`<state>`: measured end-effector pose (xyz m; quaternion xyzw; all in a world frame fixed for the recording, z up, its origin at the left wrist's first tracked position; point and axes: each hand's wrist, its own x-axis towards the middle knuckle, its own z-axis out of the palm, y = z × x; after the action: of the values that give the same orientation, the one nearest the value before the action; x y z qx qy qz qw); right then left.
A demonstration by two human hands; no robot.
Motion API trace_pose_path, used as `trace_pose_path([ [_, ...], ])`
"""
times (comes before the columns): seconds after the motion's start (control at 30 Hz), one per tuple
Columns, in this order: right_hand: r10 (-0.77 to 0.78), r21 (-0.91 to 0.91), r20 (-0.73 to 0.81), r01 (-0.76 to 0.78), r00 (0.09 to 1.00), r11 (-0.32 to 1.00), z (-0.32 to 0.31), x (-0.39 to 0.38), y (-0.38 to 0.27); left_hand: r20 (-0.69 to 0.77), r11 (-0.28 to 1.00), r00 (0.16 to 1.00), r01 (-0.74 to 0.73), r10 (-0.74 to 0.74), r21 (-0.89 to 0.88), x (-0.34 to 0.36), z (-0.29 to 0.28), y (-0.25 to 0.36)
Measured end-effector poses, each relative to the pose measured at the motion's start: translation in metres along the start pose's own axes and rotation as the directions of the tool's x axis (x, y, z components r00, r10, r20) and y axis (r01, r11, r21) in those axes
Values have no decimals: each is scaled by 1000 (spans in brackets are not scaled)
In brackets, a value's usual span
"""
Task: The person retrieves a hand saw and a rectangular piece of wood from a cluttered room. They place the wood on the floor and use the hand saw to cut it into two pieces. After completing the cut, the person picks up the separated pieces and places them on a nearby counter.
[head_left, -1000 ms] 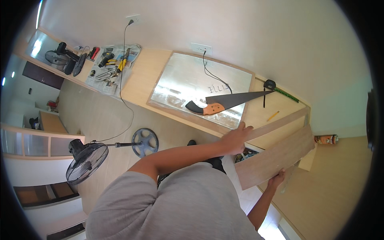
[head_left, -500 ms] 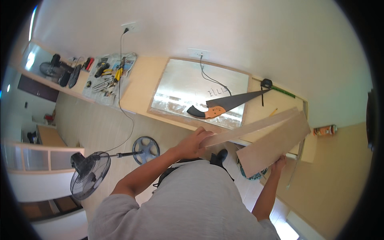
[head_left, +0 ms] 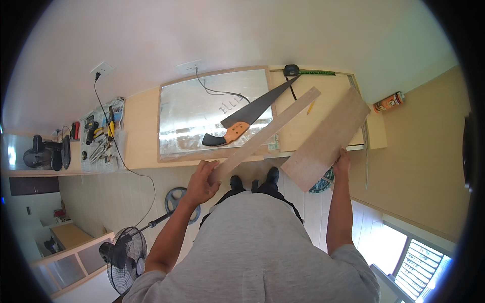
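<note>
My left hand grips the near end of a long, narrow wooden strip, which slants away to the right over the counter. At the right, my right hand is closed on the edge of a wider wooden board, tilted over the counter's front edge. The strip and the board are apart, with a wedge of counter showing between them. Just beyond the strip lies a handsaw with an orange and black handle. A pencil rests between the two pieces.
The handsaw lies on a silvery foil-faced panel on the counter. A tape measure, partly drawn out, sits at the back. Hand tools lie on a plastic sheet at left. A standing fan is at lower left, a canister at right.
The strip and the board have come apart at their far ends, where they met or overlapped. My left hand still holds the strip and my right the board. The whole view has turned.
</note>
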<state>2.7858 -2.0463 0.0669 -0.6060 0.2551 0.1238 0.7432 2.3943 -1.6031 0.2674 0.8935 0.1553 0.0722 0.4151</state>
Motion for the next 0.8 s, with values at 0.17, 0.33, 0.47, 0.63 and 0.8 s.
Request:
trace_pose_path([
  [0.17,-28,-100,60,34,998,994,4,-2,-3,-20,1000,1000,0,1,14,9,-1,-3],
  [0.33,-100,-62,-28,99,995,993,10,7,4,-45,999,998,-32,33,31,15,-3,-7],
  [0.47,-173,21,-60,174,983,984,13,11,11,-54,995,997,-59,63,78,16,-3,-11],
  [0.63,-235,16,-1,235,972,972,4,0,20,-33,992,998,-45,49,120,12,-2,-18],
  [0.8,-229,114,-9,228,973,967,-1,-25,24,-65,989,997,-20,30,144,10,5,-19],
])
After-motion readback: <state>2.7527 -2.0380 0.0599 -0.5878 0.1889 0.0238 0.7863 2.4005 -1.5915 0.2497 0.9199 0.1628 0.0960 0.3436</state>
